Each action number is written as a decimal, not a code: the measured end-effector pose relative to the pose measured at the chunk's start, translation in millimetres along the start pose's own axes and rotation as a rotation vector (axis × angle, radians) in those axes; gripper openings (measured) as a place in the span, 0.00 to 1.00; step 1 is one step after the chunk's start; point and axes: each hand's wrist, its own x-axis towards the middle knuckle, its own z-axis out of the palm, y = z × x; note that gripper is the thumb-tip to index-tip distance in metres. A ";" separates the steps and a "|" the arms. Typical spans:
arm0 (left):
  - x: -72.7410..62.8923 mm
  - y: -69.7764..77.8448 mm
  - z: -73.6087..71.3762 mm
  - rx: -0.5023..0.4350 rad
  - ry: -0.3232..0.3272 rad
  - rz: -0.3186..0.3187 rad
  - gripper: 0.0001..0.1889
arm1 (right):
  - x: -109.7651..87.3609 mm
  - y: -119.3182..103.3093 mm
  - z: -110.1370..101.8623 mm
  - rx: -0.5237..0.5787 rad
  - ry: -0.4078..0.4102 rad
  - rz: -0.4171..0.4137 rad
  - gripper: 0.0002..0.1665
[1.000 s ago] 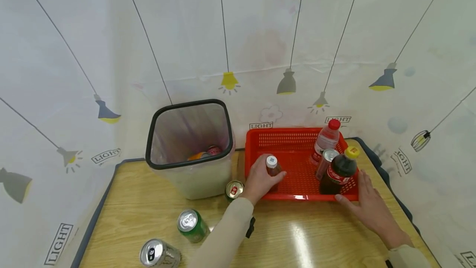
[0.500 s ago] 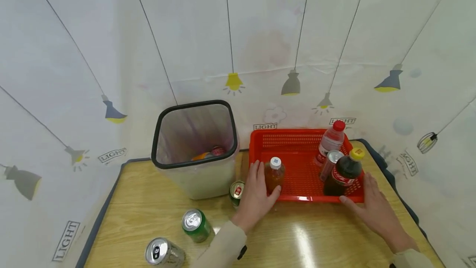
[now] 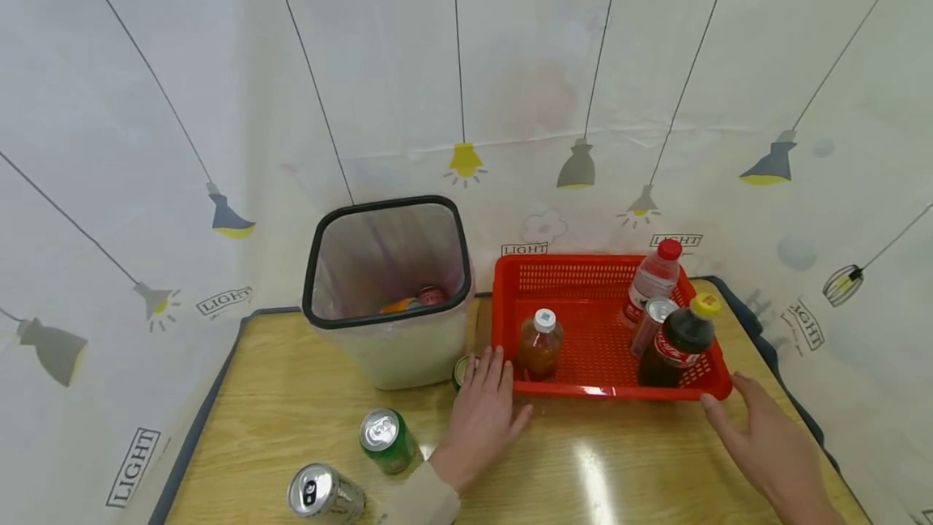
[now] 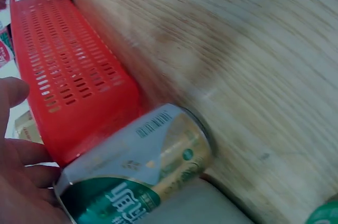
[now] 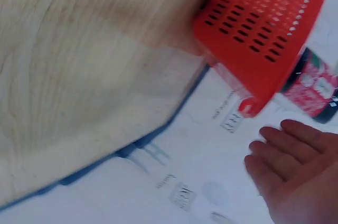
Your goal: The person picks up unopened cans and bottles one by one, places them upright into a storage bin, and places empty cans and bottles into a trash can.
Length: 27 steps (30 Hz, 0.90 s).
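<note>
My left hand [image 3: 483,416] reaches between the bin and the red basket [image 3: 550,262], its fingers extended toward the basket's near-left corner. Below those fingers stands a green-and-gold drink can [image 4: 142,163], mostly covered by the hand in the head view; contact with it is hard to tell. My right hand [image 3: 776,440] is held with spread fingers beside the basket's near-right corner, gripping nothing. Inside the basket, an amber drink bottle [image 3: 540,351] with a white cap stands at the left. At the right are a cola bottle [image 3: 674,347], a slim can [image 3: 651,329] and a red-capped water bottle [image 3: 651,282].
A black-rimmed bin [image 3: 394,355] with a clear liner stands left of the basket, several items inside it. Nearer on the wooden table [image 3: 270,395] are a green can [image 3: 388,440] and a silvery can [image 3: 328,495]. A patterned sheet [image 3: 408,47] rises behind.
My left hand has let go of the amber bottle, leaving it upright in the basket, and moved left toward the can. My right hand has drawn back from the basket's corner.
</note>
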 end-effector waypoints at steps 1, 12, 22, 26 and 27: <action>-0.7 -1.4 0.4 0.005 -0.002 0.006 0.38 | -5.3 -4.7 -0.8 -0.003 0.028 -0.007 0.54; -3.4 -8.3 5.0 0.012 0.014 0.045 0.40 | -28.0 -81.5 12.3 0.170 0.376 -0.355 0.25; -1.7 -4.8 5.0 -0.036 0.014 0.033 0.39 | 11.1 -137.0 35.3 0.360 0.224 -0.369 0.37; -2.5 -4.2 4.8 -0.040 0.013 0.022 0.40 | 31.2 -153.4 49.3 0.411 0.189 -0.364 0.44; -2.9 -4.4 4.7 -0.042 0.013 0.021 0.40 | 35.7 -157.0 52.6 0.419 0.179 -0.360 0.46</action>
